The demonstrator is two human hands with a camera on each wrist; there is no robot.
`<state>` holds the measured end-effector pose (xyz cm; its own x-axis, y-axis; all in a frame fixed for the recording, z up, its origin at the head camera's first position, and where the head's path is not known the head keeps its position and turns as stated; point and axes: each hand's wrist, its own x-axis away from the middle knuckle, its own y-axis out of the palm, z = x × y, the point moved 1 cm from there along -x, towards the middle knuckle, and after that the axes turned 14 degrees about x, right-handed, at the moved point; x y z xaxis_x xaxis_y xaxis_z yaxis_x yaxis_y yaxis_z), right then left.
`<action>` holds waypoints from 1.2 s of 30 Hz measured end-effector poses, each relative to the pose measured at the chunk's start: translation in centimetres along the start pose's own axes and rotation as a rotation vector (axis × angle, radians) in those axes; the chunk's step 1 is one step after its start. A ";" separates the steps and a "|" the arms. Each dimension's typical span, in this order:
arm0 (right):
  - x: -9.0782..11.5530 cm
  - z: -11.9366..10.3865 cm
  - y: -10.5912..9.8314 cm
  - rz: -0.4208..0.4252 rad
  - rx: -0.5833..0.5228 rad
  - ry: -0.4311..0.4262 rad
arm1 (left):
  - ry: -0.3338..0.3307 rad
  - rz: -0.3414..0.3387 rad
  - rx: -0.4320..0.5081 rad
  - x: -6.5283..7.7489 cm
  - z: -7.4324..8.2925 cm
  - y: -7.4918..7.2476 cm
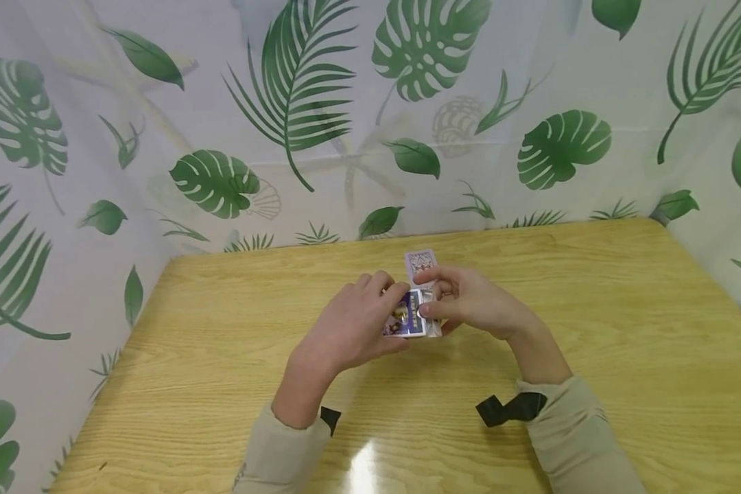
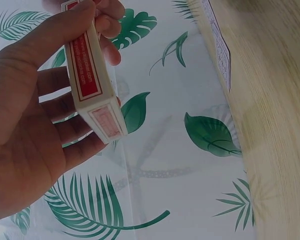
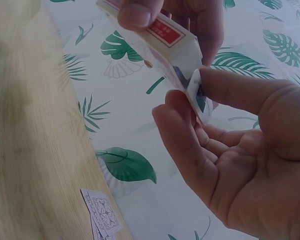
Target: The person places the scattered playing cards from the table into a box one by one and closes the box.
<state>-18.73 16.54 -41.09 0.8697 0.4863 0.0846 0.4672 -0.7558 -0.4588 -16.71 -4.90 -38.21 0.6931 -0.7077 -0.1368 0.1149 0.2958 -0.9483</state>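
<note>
My left hand (image 1: 348,322) grips a playing-card box (image 1: 404,317) above the table, its thumb along one narrow side. The front is blue and purple with printed figures; in the left wrist view the box side (image 2: 85,70) is white with a red panel. At the box's other end, my right hand (image 1: 484,302) pinches the lifted end flap (image 3: 194,87) between thumb and forefinger. What lies inside the box is hidden. Just beyond the hands, a few patterned playing cards (image 1: 421,260) lie on the table, partly covered by the right hand in the head view.
The wood-grain table (image 1: 222,329) reaches back to a white leaf-print cloth (image 1: 339,192) hung behind it and along the sides. Black straps (image 1: 511,409) hang from the beige sleeves (image 1: 583,432) near the wrists.
</note>
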 end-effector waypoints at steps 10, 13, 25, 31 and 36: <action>0.1 -0.5 0.1 0.032 0.038 0.010 | -0.001 0.009 0.012 0.0 -0.3 0.0; 0.2 -0.5 -0.1 0.023 0.012 -0.007 | 0.000 0.022 0.041 0.1 -0.5 -0.2; 0.5 0.2 -0.8 0.013 -0.023 -0.023 | -0.018 0.033 0.066 0.2 -0.7 -0.4; 0.5 0.0 -1.0 0.048 0.000 0.014 | -0.044 0.032 0.076 0.3 -1.1 -0.5; 0.4 0.0 -1.1 0.086 0.055 0.053 | -0.066 0.031 0.075 0.4 -1.7 -0.5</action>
<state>-18.92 17.56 -40.55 0.9142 0.3955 0.0882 0.3819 -0.7678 -0.5144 -17.71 -6.42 -38.26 0.7424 -0.6542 -0.1446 0.1433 0.3658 -0.9196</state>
